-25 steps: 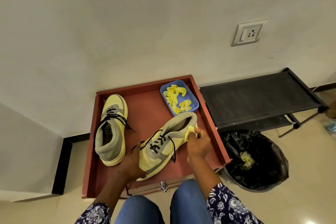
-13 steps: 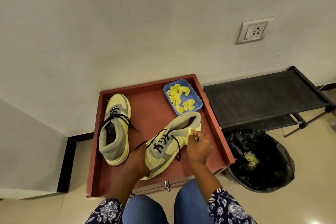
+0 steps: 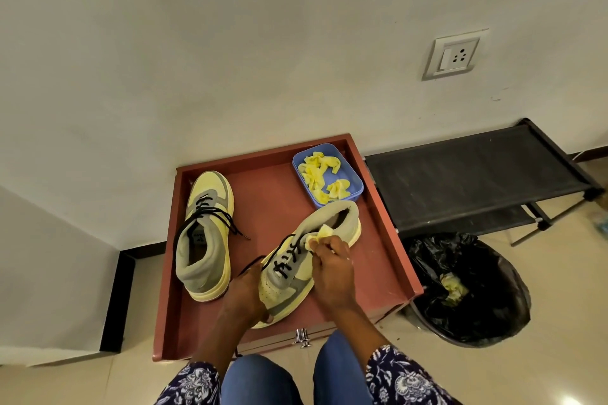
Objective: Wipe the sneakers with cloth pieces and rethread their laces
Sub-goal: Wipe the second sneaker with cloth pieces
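Two yellow-and-grey sneakers with black laces lie on a red-brown tray point(image 3: 391, 227). The left sneaker point(image 3: 205, 233) stands alone with its toe toward the wall. The right sneaker point(image 3: 306, 256) lies slanted, toe toward me. My left hand point(image 3: 245, 297) grips its toe end. My right hand point(image 3: 330, 268) pinches a small yellow cloth piece point(image 3: 320, 233) against the grey tongue beside the laces. A blue dish point(image 3: 357, 185) of several yellow cloth pieces sits at the tray's far right corner.
A black-lined bin point(image 3: 483, 312) with a used yellow cloth stands on the floor right of the tray. A black low rack point(image 3: 473, 177) runs along the wall behind it. A wall socket point(image 3: 455, 54) is above. My knees are just below the tray's front edge.
My right hand has slid the cloth from the sneaker's heel collar toward the laces. My left hand keeps its grip on the toe.
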Demonstrator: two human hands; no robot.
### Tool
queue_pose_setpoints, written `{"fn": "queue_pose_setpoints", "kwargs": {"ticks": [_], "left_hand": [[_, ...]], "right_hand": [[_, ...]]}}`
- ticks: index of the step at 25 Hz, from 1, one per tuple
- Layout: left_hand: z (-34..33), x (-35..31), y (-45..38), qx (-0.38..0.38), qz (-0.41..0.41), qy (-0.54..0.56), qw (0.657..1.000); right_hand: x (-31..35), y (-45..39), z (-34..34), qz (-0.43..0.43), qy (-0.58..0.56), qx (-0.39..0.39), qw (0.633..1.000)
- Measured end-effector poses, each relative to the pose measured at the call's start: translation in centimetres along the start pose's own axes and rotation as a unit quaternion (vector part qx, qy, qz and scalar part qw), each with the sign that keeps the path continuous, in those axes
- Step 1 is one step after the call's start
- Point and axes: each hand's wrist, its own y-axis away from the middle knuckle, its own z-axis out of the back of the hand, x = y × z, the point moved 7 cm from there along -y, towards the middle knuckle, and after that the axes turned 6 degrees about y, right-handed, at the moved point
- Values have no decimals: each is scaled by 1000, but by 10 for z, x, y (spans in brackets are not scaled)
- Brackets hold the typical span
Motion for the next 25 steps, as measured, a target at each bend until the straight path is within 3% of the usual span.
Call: {"fn": "queue_pose_setpoints", "kwargs": {"ticks": [8, 11, 16, 18, 21, 25], "left_hand": [[-3, 1, -1, -6, 11, -17, 1000], [-5, 4, -2, -6, 9, -11, 1000], [-6, 5, -3, -7, 2, -4, 1000], [-6, 4, -3, -5, -1, 0, 1000], [-7, 5, -4, -18, -3, -8, 1000], [-14, 7, -7, -25, 9, -55, 998]], "right_hand": [[-45, -15, 32, -234, -67, -67, 968], [-24, -6, 17, -165, -74, -54, 982], [1, 4, -5, -5, 13, -16, 1000], [-12, 0, -2, -4, 31, -9, 999], [-37, -5, 12, -128, -38, 6, 991], [-53, -7, 19, -287, -51, 17, 956]]}}
